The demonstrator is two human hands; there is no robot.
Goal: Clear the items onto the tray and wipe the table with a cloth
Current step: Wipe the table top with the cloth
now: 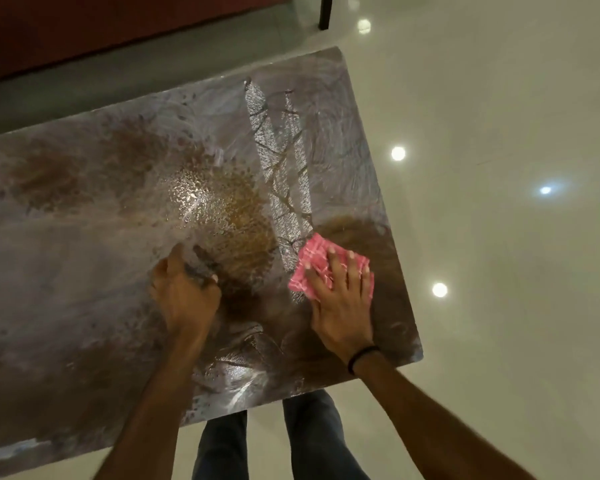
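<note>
Pink-and-white checked cloth (pixel 310 268): folded into a nearly square pad that lies flat on the tabletop (pixel 84 271) towards its right end, just short of the right edge. One corner points away from the person; the hand covers too much to tell its long axis.

Right hand (pixel 342 299): palm down on the cloth, fingers straight and spread, pressing it to the surface. A black band (pixel 362 355) circles the wrist.

Left hand (pixel 184 292): set on the bare tabletop well apart from the cloth, fingers curled under, thumb extended forward, nothing visible in its grasp.

Tabletop: glossy, dark brown, covered in wet smears and droplets (pixel 201 199).

Below: legs in dark trousers (pixel 312 438) on a pale shiny floor (pixel 499 237).
</note>
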